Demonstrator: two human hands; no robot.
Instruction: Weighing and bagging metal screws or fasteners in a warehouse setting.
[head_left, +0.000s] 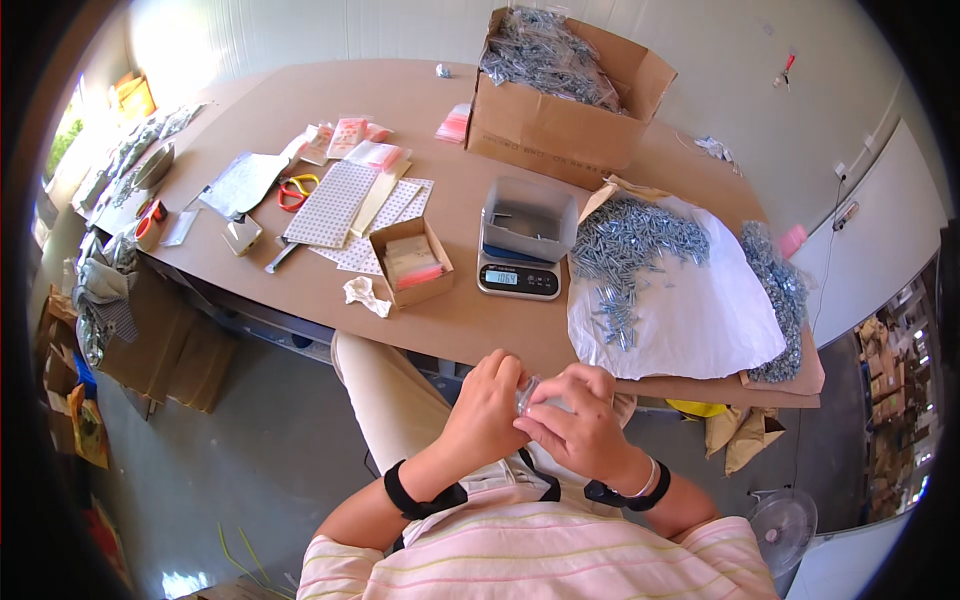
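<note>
Over my lap, just off the table's near edge, my left hand (488, 408) and my right hand (578, 420) meet with fingers curled. Between them is a small clear plastic bag (529, 393), pinched from both sides; its contents are mostly hidden by my fingers. Ahead of my hands stands a digital scale (518, 280) with a lit display. A translucent plastic bin (527, 222) rests on it, holding a few screws. To the right, a large heap of silvery screws (640, 245) is spread on a white sheet (700, 310).
A small cardboard box (425, 285) of clear bags sits left of the scale. Behind stands a large carton (545, 130) packed with filled bags. Red-and-yellow scissors (296, 190), a box cutter (283, 256) and label sheets (333, 203) lie left. Bagged hardware (775, 300) edges the right side.
</note>
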